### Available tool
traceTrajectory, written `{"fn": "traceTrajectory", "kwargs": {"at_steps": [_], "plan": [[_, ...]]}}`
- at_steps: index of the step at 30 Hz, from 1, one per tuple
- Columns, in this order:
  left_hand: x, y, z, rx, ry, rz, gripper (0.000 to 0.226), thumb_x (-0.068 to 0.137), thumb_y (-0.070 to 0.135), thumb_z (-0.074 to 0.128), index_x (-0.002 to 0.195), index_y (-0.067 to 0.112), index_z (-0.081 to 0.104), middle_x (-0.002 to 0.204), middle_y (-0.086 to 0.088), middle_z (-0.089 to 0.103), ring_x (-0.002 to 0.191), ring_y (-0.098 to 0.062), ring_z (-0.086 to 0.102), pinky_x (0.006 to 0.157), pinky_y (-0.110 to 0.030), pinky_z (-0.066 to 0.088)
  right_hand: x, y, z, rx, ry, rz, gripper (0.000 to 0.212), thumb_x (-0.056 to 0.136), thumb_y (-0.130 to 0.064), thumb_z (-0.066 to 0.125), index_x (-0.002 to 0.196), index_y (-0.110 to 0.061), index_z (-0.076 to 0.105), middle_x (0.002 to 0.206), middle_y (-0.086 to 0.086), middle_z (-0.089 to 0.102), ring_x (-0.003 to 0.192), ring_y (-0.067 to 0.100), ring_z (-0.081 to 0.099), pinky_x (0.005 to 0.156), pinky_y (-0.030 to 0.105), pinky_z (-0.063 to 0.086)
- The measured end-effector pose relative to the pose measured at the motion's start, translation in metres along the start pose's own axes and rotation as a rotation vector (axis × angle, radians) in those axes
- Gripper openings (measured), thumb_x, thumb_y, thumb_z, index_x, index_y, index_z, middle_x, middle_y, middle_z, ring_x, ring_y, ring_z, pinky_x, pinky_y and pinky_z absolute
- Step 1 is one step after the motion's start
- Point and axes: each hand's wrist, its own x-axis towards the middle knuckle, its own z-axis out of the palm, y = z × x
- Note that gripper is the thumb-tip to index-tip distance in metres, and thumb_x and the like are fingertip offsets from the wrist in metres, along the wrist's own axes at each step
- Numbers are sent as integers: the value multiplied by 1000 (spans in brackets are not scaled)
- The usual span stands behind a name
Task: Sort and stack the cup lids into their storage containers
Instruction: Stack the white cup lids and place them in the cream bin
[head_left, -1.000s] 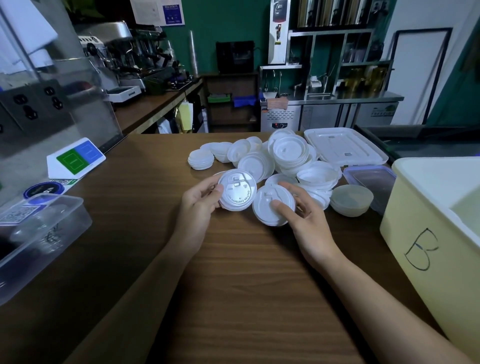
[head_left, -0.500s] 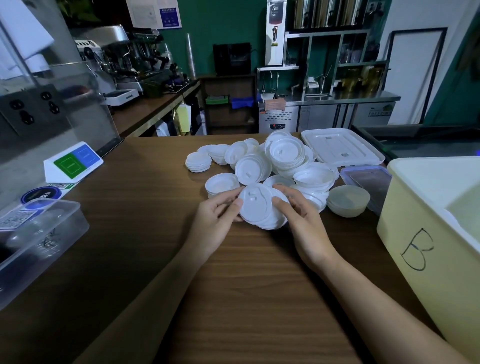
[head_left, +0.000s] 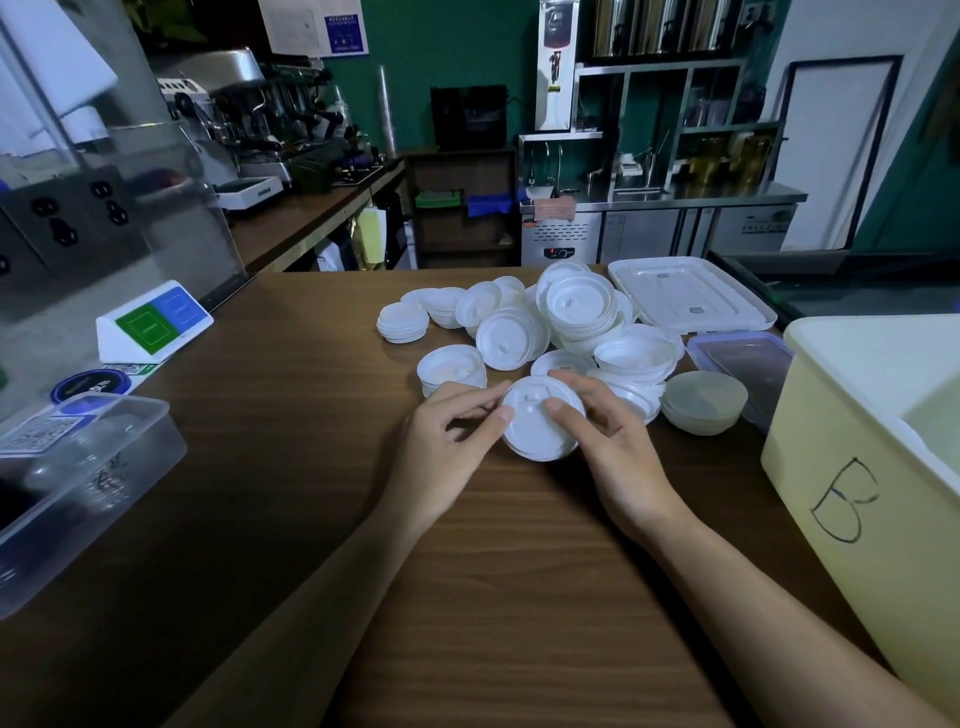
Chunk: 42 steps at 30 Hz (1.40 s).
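A small stack of white cup lids (head_left: 537, 428) is held just above the wooden table between both hands. My left hand (head_left: 447, 441) grips its left edge with thumb and fingers, and my right hand (head_left: 608, 441) grips its right edge. Behind the hands lies a loose pile of white lids (head_left: 571, 317), with a short stack of flat lids (head_left: 402, 322) at the pile's left. A pale yellow bin marked "B" (head_left: 841, 467) stands at the right. A clear plastic container (head_left: 78, 478) sits at the left edge.
A translucent bowl-shaped lid stack (head_left: 704, 402) and a lidded clear box (head_left: 743, 358) sit right of the pile. A white rectangular tray lid (head_left: 685, 301) lies behind. A small green and blue sign (head_left: 153, 322) stands at the left. The wooden table (head_left: 493, 597) spreads out below my hands.
The two lids held apart a second ago have been brought together into one stack between both hands. The camera view shifted slightly downward.
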Motion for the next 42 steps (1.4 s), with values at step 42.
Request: {"fn": "traceTrajectory", "kwargs": {"at_steps": [42], "plan": [[25,-20,-36,787,152,242,17,85,5,83,99,14,80,93,1,76,83,-18,71,67,-37,57,-5,-8,6,0,14,66,35,91,-18,81,126,-22,73,116,-4,78,112,12,71,91,19,55]]}}
